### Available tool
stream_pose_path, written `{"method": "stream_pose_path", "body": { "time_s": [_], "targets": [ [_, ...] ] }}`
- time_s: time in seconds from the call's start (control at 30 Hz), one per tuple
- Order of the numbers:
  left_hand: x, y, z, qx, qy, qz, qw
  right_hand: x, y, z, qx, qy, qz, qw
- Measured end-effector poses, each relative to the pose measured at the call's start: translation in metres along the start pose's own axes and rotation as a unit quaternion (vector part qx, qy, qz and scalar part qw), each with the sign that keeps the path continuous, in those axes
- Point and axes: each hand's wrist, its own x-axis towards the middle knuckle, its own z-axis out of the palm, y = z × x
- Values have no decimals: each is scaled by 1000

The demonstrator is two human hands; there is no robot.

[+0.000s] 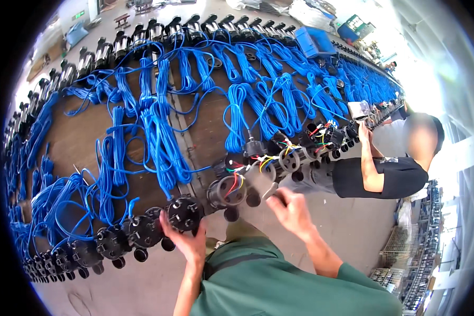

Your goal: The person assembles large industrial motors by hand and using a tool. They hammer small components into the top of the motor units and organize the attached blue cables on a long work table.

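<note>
My left hand (187,242) grips the lower rim of a black round housing cover (185,211), thumb on one side and fingers on the other. A blue cable runs up from that unit. My right hand (295,213) is closed in the air to the right, around a grey tool (269,191) smeared by motion, so its kind is unclear. Between the hands stands an open round housing (229,190) with red, yellow and blue wires showing. Farther right, more open housings (289,158) show coloured wires and connectors.
A long table (205,110) bears several coiled blue cables (163,142). Black-capped metal cylinders (122,45) line its far edge. A row of black covers (110,241) runs left. A blue bin (314,42) sits at the far side. A co-worker (382,171) works at the right.
</note>
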Motion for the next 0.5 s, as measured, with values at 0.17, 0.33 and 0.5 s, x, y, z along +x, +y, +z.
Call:
{"method": "stream_pose_path", "body": {
  "time_s": [0.17,0.33,0.5],
  "targets": [
    [-31,54,34,30,-112,385,915,47,158,-36,-142,182,25,973],
    [91,75,176,234,-222,56,945,84,222,-40,-120,169,-26,978],
    [151,49,201,308,-402,-268,819,90,233,-49,-107,127,-106,980]
  ]
}}
